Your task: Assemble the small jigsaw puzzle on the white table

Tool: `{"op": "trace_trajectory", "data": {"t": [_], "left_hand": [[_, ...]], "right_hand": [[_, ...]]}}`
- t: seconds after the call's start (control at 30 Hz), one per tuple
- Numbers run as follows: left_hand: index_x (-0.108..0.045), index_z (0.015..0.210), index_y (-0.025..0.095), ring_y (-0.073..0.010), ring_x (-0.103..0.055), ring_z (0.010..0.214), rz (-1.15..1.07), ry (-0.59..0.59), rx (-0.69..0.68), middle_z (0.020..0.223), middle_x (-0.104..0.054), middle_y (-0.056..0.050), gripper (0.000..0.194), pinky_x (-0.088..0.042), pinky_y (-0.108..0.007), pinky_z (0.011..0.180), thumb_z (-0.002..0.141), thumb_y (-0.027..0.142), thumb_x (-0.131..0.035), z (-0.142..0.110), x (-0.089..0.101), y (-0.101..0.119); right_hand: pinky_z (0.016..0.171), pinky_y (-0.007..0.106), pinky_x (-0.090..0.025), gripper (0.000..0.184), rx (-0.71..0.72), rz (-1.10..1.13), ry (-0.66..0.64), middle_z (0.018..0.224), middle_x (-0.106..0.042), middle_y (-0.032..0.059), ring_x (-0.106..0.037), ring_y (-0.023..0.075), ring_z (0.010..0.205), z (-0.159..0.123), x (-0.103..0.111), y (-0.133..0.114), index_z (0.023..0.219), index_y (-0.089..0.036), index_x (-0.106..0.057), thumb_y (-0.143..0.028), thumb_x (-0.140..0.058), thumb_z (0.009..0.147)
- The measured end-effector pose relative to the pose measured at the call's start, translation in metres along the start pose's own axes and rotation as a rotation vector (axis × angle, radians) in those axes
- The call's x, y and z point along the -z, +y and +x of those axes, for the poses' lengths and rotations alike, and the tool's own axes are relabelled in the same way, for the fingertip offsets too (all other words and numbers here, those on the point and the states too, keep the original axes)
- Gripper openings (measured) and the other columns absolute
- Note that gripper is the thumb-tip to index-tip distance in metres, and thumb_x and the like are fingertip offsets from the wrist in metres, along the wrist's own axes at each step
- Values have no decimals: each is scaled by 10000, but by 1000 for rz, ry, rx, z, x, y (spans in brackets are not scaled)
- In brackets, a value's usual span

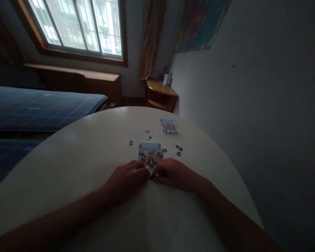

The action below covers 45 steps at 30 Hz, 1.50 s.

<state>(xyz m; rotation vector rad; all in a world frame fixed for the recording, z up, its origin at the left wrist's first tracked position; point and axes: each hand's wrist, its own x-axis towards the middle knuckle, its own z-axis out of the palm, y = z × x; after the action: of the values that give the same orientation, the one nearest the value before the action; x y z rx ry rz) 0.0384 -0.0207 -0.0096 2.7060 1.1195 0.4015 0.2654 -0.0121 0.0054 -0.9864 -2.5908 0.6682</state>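
Note:
A partly assembled jigsaw puzzle [150,152] with a colourful printed picture lies flat on the white table. My left hand [130,177] is at its lower left corner, fingers bent together and the tips pressed on it; they hide that corner. From the right, my right hand [174,174] pinches a small dark puzzle piece [152,177] between thumb and index finger, just below the puzzle's bottom edge. The left thumb is close to this piece; whether it touches is unclear. One loose puzzle piece [164,151] lies against the puzzle's right edge.
Several loose pieces [179,148] lie to the right, others [147,131] behind, and one [131,142] to the left. A creased picture sheet [168,126] is at the back right. The round table [94,147] stands between a blue plaid mattress [47,108] and a wall [241,115].

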Motion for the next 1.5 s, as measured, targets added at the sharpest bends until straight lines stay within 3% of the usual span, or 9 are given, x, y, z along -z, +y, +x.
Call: {"op": "trace_trajectory", "data": {"t": [0.1,0.2,0.3,0.47,0.6,0.73,1.03,1.3,1.5], "left_hand": [[-673,1022,237,-216,-657,932,-11,51,54,1028,-697,-46,149,-563,-355,765,941,235,-547,0,8,-9],[-679,1034,245,-222,-649,961,-7,125,131,1040,-694,-51,178,-558,-383,814,955,293,-526,1,17,-28],[-661,1120,215,-261,-611,1084,46,200,171,1181,-665,-82,249,-533,-450,911,942,306,-512,5,18,-51],[-553,1352,198,-279,-492,1301,62,202,170,1444,-528,-83,433,-422,-501,1081,956,350,-461,13,5,-81],[-632,1271,207,-248,-521,1289,16,142,166,1399,-581,-64,389,-401,-466,1110,972,341,-421,16,-1,-90],[-679,1167,222,-222,-592,1187,-44,183,203,1282,-659,-47,336,-455,-405,1061,961,348,-445,16,-1,-92],[-638,1193,190,-268,-597,1144,-81,214,359,1172,-694,-90,353,-474,-427,1014,889,333,-530,20,5,-93],[-639,1170,198,-238,-629,1043,-114,220,349,1073,-718,-75,306,-495,-389,948,919,285,-489,22,5,-97],[-621,1184,209,-203,-653,960,-179,118,304,1087,-709,-57,335,-511,-337,889,870,247,-512,18,14,-101]], "right_hand": [[666,233,-407,97,-105,-15,74,744,-657,-10,-565,110,658,-2,7,5,942,-200,-714,-250,-687,864],[670,252,-422,99,-316,-119,254,797,-676,12,-581,131,683,-8,19,20,935,-202,-711,-252,-635,897],[766,294,-464,135,-486,-235,389,929,-688,60,-624,179,829,-16,30,42,978,-186,-708,-241,-632,882],[987,370,-438,221,-604,-321,394,1126,-664,116,-604,237,1078,-23,33,63,1046,-186,-726,-287,-648,866],[963,362,-461,231,-618,-309,368,1130,-680,111,-618,230,1055,-22,30,62,1065,-183,-720,-288,-617,887],[942,350,-471,187,-591,-284,373,1114,-690,89,-629,218,1026,-22,30,60,1020,-199,-725,-266,-602,897],[929,352,-478,170,-584,-281,370,1087,-693,81,-635,216,990,-21,29,62,1005,-193,-722,-240,-601,895],[925,352,-477,168,-588,-277,372,1088,-690,81,-633,215,985,-21,30,58,1012,-193,-717,-232,-599,899],[904,354,-487,178,-583,-273,368,1090,-688,94,-639,212,965,-21,30,59,1010,-184,-721,-235,-590,901]]}}
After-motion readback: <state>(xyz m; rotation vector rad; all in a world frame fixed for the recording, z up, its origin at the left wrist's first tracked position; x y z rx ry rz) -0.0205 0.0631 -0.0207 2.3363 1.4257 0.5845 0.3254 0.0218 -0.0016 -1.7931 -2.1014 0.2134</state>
